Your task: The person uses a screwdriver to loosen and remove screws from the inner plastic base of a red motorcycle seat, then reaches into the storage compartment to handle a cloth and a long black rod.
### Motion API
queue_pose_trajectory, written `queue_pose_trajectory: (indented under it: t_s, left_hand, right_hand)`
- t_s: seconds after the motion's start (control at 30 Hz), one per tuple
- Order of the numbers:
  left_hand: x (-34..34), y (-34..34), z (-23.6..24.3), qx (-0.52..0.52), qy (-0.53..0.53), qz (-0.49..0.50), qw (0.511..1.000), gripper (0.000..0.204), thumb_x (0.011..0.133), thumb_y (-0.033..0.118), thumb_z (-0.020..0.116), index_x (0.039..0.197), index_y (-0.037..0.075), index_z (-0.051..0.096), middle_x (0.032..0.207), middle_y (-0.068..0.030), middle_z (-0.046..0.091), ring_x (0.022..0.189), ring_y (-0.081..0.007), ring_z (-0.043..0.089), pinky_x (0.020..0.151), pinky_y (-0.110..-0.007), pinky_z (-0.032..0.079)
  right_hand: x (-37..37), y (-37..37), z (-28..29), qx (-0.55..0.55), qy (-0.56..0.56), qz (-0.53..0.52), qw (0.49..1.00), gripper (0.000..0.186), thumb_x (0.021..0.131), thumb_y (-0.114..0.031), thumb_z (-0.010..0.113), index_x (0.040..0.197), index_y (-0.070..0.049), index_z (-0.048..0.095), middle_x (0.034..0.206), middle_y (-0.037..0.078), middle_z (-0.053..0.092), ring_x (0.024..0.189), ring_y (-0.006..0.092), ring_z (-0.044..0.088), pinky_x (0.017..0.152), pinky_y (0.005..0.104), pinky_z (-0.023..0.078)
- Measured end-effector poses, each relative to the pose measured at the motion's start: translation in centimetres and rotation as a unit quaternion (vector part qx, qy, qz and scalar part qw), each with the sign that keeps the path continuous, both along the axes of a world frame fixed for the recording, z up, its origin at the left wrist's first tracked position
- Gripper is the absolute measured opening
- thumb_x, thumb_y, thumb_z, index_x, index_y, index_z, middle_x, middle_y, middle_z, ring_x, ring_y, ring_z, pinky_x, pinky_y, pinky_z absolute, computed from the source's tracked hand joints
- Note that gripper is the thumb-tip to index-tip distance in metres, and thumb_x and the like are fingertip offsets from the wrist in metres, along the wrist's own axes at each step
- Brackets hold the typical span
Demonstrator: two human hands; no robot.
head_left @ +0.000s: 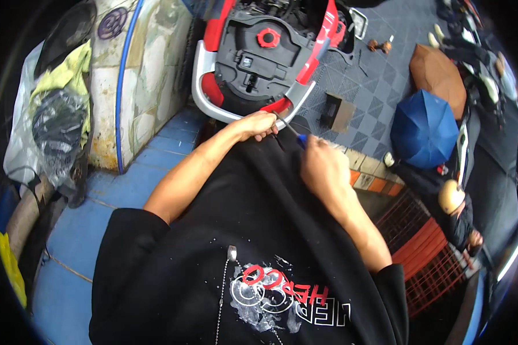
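A red and silver scooter (224, 115) stands with its underseat area open, showing a red fuel cap (269, 37) in grey plastic. My left hand (256, 125) is curled at the scooter's rear edge, beside the metal shaft of a tool; what its fingers grip is hidden. My right hand (325, 167) is closed on that blue-handled screwdriver (301, 139), lower and to the right, with the shaft pointing up-left toward my left fingers. Whether the tip touches the scooter I cannot tell.
A tiled pillar (141, 86) with a blue hose stands left, beside bagged items (60, 126). At right are blue (423, 126) and brown (434, 72) umbrellas, a person in a cream helmet (452, 195) and a red grate (423, 253). A dark box (336, 112) lies on grey mats.
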State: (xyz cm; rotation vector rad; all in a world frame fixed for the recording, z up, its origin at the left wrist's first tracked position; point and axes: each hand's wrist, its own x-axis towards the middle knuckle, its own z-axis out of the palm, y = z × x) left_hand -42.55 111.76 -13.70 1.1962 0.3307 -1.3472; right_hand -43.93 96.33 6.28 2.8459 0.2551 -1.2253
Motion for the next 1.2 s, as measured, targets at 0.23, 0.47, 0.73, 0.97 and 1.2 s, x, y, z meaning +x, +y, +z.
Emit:
queue_pose_trajectory:
  t_s: [0.23,0.47,0.73,0.97,1.2]
  left_hand:
    - [2.9,1.3,1.7,-0.130,-0.041,0.250,0.959,0.025,0.098,0.000,0.034,0.113,-0.002,0.054,0.107,-0.0133,0.063,0.092,-0.0200,0.065,0.081,-0.032,0.056]
    - [1.1,-1.6,3.5,-0.347,0.013,0.604,0.717,0.037,0.103,0.014,0.035,0.138,0.007,0.044,0.144,-0.0133,0.046,0.132,-0.0281,0.046,0.108,-0.052,0.042]
    - [0.1,-6.1,5.5,-0.397,-0.021,0.689,0.606,0.039,0.103,0.013,0.032,0.140,0.010,0.042,0.145,-0.0096,0.046,0.132,-0.0248,0.046,0.109,-0.052,0.041]
    - [0.4,-7.9,6.5,-0.355,-0.057,0.699,0.619,0.039,0.103,0.015,0.033,0.141,0.014,0.042,0.147,-0.0067,0.044,0.130,-0.0236,0.049,0.106,-0.048,0.044]
    - [0.2,-7.9,6.9,-0.280,-0.119,0.680,0.667,0.038,0.104,0.012,0.035,0.141,0.013,0.042,0.148,-0.0069,0.043,0.129,-0.0240,0.049,0.105,-0.043,0.046]
  right_hand:
    - [-2.0,-10.8,-2.5,0.329,-0.007,-0.279,0.902,0.037,0.093,-0.017,0.063,0.124,0.002,0.056,0.081,0.001,0.059,0.065,0.0080,0.051,0.061,0.0239,0.044]
    - [0.5,-12.6,-4.7,0.404,-0.007,-0.163,0.900,0.034,0.090,-0.013,0.062,0.121,0.001,0.059,0.088,0.013,0.067,0.076,0.0172,0.061,0.072,0.0314,0.049]
    - [3.9,-17.2,-5.0,0.447,-0.009,-0.099,0.889,0.035,0.089,-0.014,0.062,0.119,0.003,0.059,0.091,0.019,0.067,0.083,0.0214,0.065,0.078,0.0328,0.050]
    - [5.6,-19.0,-3.8,0.442,-0.044,-0.027,0.895,0.035,0.087,-0.011,0.064,0.118,0.005,0.060,0.099,0.023,0.068,0.093,0.0298,0.068,0.082,0.0363,0.051]
    - [6.6,-19.1,-2.6,0.468,0.229,-0.197,0.830,0.028,0.094,-0.018,0.058,0.115,0.001,0.062,0.082,0.009,0.064,0.060,0.0133,0.058,0.055,0.0273,0.045]
